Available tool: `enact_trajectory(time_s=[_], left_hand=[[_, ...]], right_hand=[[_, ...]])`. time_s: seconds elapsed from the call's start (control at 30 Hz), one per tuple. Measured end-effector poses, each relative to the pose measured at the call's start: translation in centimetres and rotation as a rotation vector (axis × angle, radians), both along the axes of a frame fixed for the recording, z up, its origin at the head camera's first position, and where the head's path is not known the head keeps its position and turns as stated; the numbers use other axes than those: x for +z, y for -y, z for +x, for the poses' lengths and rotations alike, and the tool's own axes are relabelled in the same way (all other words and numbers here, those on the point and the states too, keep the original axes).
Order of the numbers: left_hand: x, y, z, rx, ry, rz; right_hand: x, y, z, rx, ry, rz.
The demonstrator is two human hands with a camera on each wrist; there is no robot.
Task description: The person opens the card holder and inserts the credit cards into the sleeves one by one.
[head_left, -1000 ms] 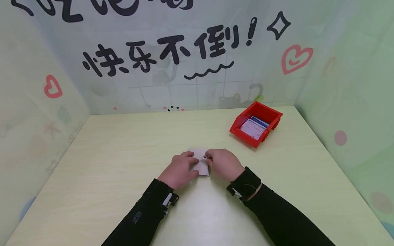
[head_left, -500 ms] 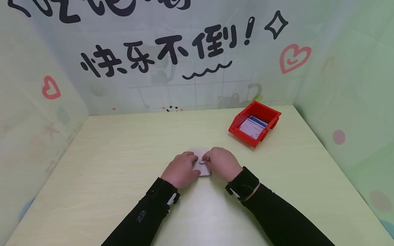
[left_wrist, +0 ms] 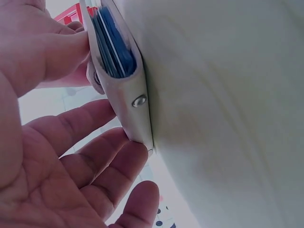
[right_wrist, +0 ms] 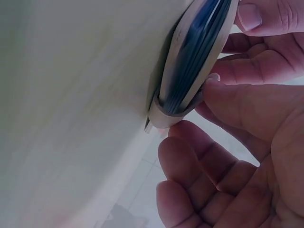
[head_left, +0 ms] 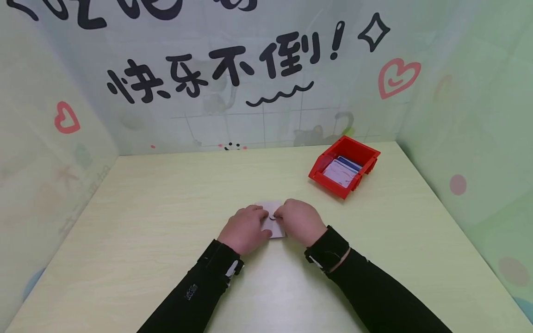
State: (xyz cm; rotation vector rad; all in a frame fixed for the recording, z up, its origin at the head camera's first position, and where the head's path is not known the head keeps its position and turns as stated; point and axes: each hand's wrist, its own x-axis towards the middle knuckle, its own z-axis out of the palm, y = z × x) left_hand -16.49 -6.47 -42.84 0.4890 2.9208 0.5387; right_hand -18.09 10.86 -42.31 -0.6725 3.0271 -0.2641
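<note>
A pale pink card holder (head_left: 273, 227) lies on the table between both hands. Dark blue sleeves (left_wrist: 114, 45) fill its inside in the left wrist view, and a metal snap (left_wrist: 139, 101) sits on its outer edge. My left hand (head_left: 244, 231) grips the holder from its left side, thumb at the near part and fingers at the far part. With thumb and forefinger, my right hand (head_left: 300, 222) pinches the closing strap (right_wrist: 166, 116) near the holder's middle. Its other fingers are loosely curled beside the holder. The fingers hide part of the strap's end.
A red bin (head_left: 344, 167) stands at the back right of the wooden table (head_left: 179, 194), with pink and blue cards or card holders (head_left: 339, 173) inside. Printed fabric walls (head_left: 200, 125) enclose the table at the back and sides.
The right fingers have brought the strap's end down and slightly left onto the cover; its snap showed a second ago and is covered now. The left hand keeps its hold.
</note>
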Motion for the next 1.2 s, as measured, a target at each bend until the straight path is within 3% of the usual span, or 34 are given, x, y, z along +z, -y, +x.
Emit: enact_trajectory(time_s=[0.53, 1.2], left_hand=[[0.1, 0.0, 0.0, 0.005, -0.003, -0.011], [-0.1, 0.0, 0.0, -0.014, -0.027, -0.036]], right_hand=[[0.7, 0.3, 1.4, 0.159, -0.143, 0.269], [0.6, 0.6, 1.8, 0.17, -0.202, 0.317]])
